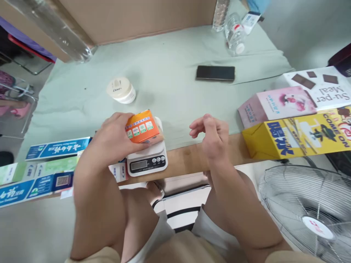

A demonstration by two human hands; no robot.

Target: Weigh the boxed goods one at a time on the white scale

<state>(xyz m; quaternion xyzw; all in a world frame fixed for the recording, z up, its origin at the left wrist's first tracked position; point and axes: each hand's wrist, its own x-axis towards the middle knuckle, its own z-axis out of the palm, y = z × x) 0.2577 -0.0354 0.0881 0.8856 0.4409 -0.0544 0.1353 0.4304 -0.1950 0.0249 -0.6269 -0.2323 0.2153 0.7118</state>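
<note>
My left hand grips a small orange box printed with white and blue lettering. The box is over the platform of a white digital kitchen scale; whether it rests there or is held just above, I cannot tell. The scale's grey display and round buttons face me, with no readable digits. To the right, my right hand hovers near the table's front edge, its fingers loosely bent and nothing visible in them. Beyond the scale stands a white Dove jar.
Blue and green toothpaste cartons lie at the left edge. A yellow box, a pink box and a white box lie right. A phone and plastic bottle are farther back. A fan stands lower right.
</note>
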